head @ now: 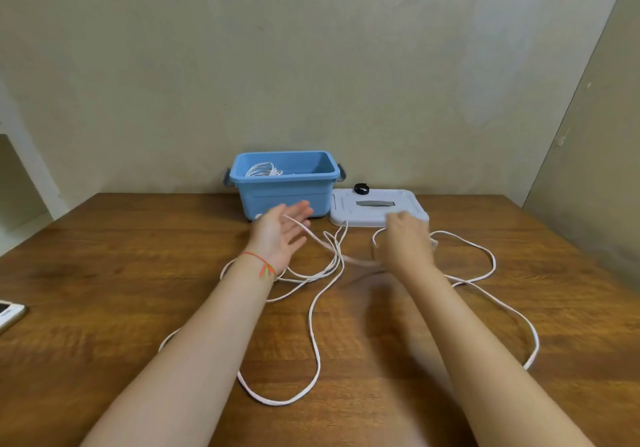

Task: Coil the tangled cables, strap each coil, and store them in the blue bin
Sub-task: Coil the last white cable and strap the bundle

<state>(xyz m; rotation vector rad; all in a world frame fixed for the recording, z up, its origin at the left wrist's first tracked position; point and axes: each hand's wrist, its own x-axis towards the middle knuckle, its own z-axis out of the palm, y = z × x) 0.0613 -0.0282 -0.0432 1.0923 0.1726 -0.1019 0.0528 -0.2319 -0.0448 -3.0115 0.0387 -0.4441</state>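
Two hands reach over the wooden table (104, 273). The left hand (280, 235) is flat and open, white cable (313, 335) lying across its fingers. The right hand (403, 242) is blurry and curled over the cable; its grip is hidden. The blue bin (287, 193) stands by the wall, a coil (263, 169) inside.

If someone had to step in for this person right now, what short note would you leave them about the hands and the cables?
Left hand: open, palm up, a strand of the long white cable lying across its fingers.
Right hand: fingers curled down on the same cable; the grip itself is blurred.
The cable sprawls in loose loops over the wooden table.
Done: one white coil sits in the blue plastic bin.
Left: coil this cable, strap it, likely with the black strap on the pale grey lid, then bin it.
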